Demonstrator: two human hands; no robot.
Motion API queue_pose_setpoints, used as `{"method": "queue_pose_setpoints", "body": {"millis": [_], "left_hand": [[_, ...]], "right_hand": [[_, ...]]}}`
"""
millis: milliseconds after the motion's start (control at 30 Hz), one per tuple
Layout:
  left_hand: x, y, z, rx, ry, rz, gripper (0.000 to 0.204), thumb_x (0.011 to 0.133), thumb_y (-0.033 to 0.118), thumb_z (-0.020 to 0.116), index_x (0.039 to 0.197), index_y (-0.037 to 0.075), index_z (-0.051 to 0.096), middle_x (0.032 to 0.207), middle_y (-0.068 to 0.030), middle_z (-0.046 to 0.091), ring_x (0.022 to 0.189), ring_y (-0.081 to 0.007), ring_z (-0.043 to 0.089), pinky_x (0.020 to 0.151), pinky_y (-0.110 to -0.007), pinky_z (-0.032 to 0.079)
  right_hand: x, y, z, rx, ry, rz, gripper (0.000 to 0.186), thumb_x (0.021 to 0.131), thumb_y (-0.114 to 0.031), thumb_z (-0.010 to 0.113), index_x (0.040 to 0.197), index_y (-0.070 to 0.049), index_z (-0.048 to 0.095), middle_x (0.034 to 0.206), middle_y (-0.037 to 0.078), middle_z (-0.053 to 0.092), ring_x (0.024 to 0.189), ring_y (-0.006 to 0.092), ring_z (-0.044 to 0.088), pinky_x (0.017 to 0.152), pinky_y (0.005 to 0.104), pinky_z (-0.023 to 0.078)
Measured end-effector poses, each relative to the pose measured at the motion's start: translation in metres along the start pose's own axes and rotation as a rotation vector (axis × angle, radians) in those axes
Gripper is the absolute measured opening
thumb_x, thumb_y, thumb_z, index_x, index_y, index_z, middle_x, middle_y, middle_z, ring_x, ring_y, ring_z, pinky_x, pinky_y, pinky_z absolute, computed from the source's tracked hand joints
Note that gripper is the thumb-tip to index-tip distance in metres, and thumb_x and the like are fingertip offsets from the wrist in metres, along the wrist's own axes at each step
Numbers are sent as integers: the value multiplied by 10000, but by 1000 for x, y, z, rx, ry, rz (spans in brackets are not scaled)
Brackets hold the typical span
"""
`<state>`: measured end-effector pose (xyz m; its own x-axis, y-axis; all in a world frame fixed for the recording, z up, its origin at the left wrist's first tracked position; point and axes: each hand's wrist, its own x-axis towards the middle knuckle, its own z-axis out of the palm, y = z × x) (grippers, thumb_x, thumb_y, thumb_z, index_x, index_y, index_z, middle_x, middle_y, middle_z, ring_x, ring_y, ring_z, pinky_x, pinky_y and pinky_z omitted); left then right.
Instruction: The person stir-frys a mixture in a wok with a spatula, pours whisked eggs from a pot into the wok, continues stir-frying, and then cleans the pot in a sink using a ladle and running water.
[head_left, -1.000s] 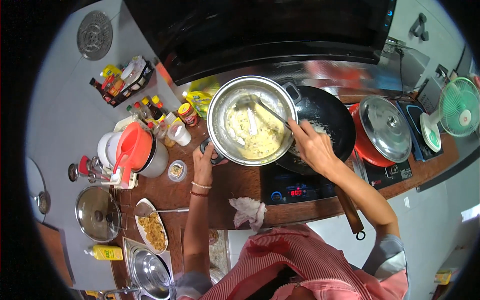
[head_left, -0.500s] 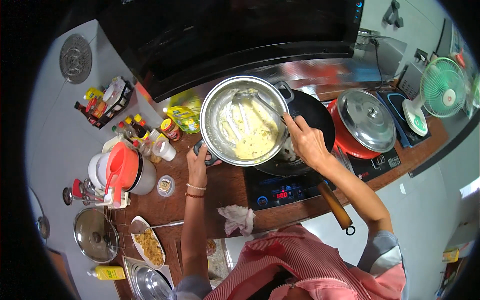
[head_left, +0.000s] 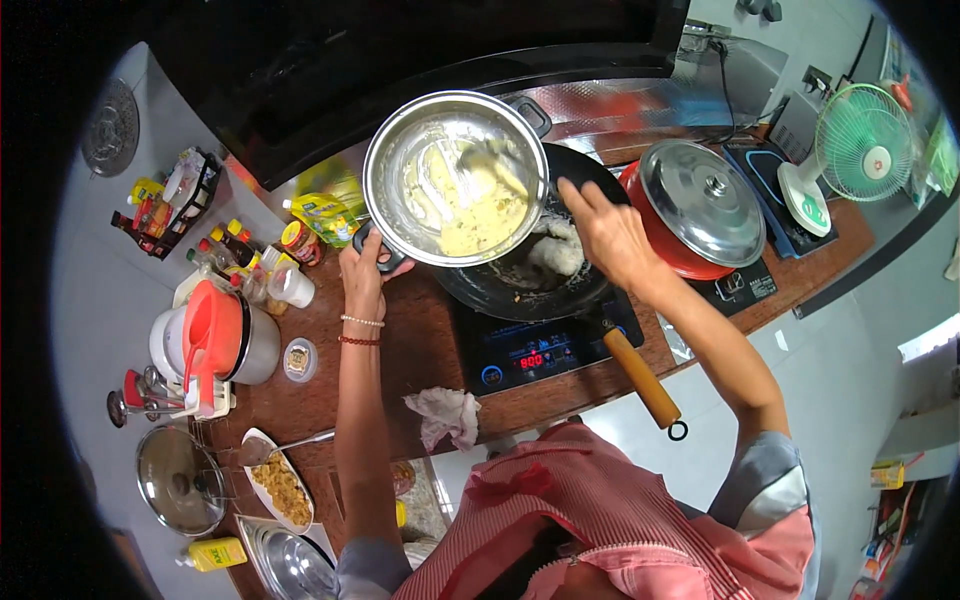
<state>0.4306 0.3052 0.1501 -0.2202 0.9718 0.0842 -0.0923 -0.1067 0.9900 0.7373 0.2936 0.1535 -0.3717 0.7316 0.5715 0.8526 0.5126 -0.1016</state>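
Observation:
My left hand [head_left: 367, 272] grips a black side handle of a steel pot [head_left: 375, 215], which is raised over the left part of a black wok [head_left: 540, 303]. Yellowish batter with small bits [head_left: 480, 225] coats the inside of the pot. My right hand [head_left: 615, 235] is closed on a long-handled metal cooking utensil [head_left: 487, 158], whose wide head sits blurred in the batter; its exact kind is unclear. Below the pot, a whitish lump [head_left: 562, 250] lies in the wok. The wok rests on a lit induction cooktop [head_left: 490, 350], its wooden handle pointing toward me.
A red pot with a steel lid [head_left: 710, 205] and a green fan [head_left: 865, 145] stand at right. Condiment bottles [head_left: 240, 245], an orange basin [head_left: 235, 315] and a cloth [head_left: 445, 415] are left of the cooktop. A plate of yellow-brown food [head_left: 285, 490] sits at lower left.
The view has shifted, so everything sits further left and higher. The whitish lump in the wok shows more beside the pot. The utensil's head has moved rightward within the pot.

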Motion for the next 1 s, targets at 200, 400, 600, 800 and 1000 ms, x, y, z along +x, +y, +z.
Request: {"method": "queue_pose_setpoints", "body": {"millis": [200,400,600,800,1000], "left_hand": [[4,-31,-7,-84,23,-38,278,888,243,528,924,-31,557,728,-44,517,638,-134,559,542,-312,570],[3,-41,1,-68,-69,-83,258,905,243,498,922,-10,545,754,-30,557,688,-126,585,612,-326,582],[-9,-37,4,-111,-79,-113,252,908,238,487,968,0,541,833,-65,618,730,-138,612,611,-326,581],[-11,-39,-4,-168,-52,-176,247,906,220,478,934,-14,553,724,-21,526,689,-168,608,603,-336,581],[-17,-35,6,-182,-65,-224,246,899,214,485,952,-18,548,737,-38,538,717,-186,611,612,-341,586]], "right_hand": [[-30,-19,-6,148,-82,49,547,664,61,539,1193,-29,432,866,180,497,597,390,552,503,464,453],[-4,-17,14,151,30,72,500,725,18,518,1212,-9,409,866,205,481,618,397,555,528,457,465],[-26,-41,25,266,-115,28,485,826,-55,498,1282,24,353,884,224,474,538,346,571,450,409,484],[-36,-55,21,342,-147,59,537,806,-54,545,1305,-59,344,905,199,458,620,387,559,523,449,476],[-41,-58,17,404,-198,169,571,754,9,591,1272,-89,373,913,171,441,733,393,549,594,453,458]]}}
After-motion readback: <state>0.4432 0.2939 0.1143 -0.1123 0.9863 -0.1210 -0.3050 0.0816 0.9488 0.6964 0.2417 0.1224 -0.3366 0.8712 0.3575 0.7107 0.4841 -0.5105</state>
